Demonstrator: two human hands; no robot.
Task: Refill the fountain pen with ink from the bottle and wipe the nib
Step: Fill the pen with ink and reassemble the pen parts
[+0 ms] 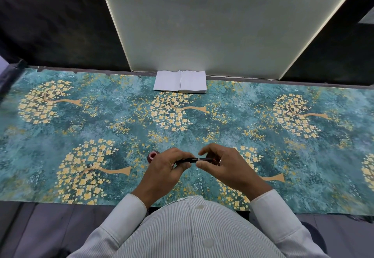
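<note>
A dark fountain pen (194, 159) lies level between both hands, above the near middle of the table. My left hand (166, 168) grips its left part, fingers curled around the barrel. My right hand (224, 166) pinches its right part between thumb and fingertips. A small reddish ink bottle (153, 155) with a pink round top stands just left of my left hand, partly hidden by it. A stack of white tissues (180, 81) lies at the far edge of the table. The nib is hidden.
The table carries a teal cloth (101, 120) printed with golden trees. A pale upright panel (212, 24) rises behind the tissues, with dark walls on either side. My striped shirt fills the bottom of the view.
</note>
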